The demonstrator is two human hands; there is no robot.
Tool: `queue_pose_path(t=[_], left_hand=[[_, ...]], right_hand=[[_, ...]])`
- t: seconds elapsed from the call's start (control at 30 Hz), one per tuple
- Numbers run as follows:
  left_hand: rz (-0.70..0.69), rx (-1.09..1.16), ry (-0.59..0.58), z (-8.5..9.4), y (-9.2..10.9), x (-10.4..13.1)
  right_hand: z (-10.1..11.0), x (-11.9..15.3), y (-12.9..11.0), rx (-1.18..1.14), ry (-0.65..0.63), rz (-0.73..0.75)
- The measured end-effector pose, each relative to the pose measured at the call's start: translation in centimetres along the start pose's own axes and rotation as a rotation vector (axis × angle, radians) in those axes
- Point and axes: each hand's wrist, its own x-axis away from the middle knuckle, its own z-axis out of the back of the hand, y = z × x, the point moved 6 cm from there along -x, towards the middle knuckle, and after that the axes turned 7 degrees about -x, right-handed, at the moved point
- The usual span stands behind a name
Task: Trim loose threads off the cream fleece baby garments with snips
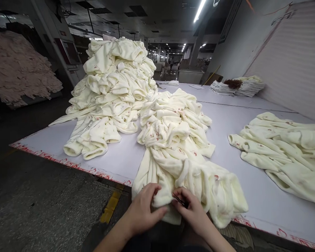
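Note:
A cream fleece garment (199, 176) with small reddish prints lies over the table's front edge, its lower part hanging toward me. My left hand (145, 208) is at the garment's near left edge, thumb and fingers apart around a fold of the cloth. Just right of it, my right hand (187, 204) is closed on a small dark tool (180, 200), whose tip points at the cloth. The tool is partly hidden by the fingers. Behind the garment, a heap of similar cream garments (170, 119) rests on the table.
A tall pile of cream garments (118, 77) stands at the back left of the white table (252, 105). More garments (286, 147) lie on the right. Folded white cloths (237, 87) sit farther back. A pink heap (18, 66) is at the far left.

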Motion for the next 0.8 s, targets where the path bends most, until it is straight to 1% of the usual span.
queue_pose_path(t=[0.07,0.1,0.13,0.2,0.27,0.3,0.4,0.5,0.6,0.67,0.73,0.8], left_hand=[[-0.006,-0.017,-0.005,-1.0,0.0,0.2],[0.022,0.044,0.009,-1.4,-0.2,0.0],[0.065,0.154,0.016,-1.8,-0.5,-0.3],[0.150,0.462,-0.016,-2.9,-1.1,-0.9],[0.195,0.750,-0.060,-3.8,-1.2,-1.1],[0.205,0.844,-0.067,-4.1,-1.3,-1.1],[0.214,0.984,-0.047,-4.3,-1.2,-0.9],[0.221,1.044,-0.034,-4.5,-1.0,-0.8],[0.203,1.031,-0.031,-4.6,-0.7,-1.0],[0.155,0.926,-0.002,-4.3,-0.7,-1.1],[0.035,0.669,0.121,-3.2,-0.7,-1.0],[-0.133,0.321,0.269,-1.7,-0.1,-0.6]], right_hand=[[-0.2,-0.2,-0.2,-0.051,-0.015,-0.005],[-0.2,-0.2,-0.2,-0.059,-0.010,-0.006],[0.0,-0.1,-0.3,-0.053,0.002,-0.007],[0.8,0.3,-0.7,-0.013,0.041,0.007],[1.4,0.8,-1.3,0.046,0.056,0.044],[1.6,1.0,-1.7,0.080,0.052,0.067],[1.5,1.3,-2.5,0.191,0.062,0.132],[1.4,1.3,-2.5,0.230,0.120,0.154],[1.4,1.5,-1.8,0.241,0.162,0.145],[1.3,1.7,-1.3,0.286,0.171,0.142],[1.4,1.9,-1.0,0.327,0.185,0.150],[1.8,1.9,-1.0,0.345,0.220,0.181]])
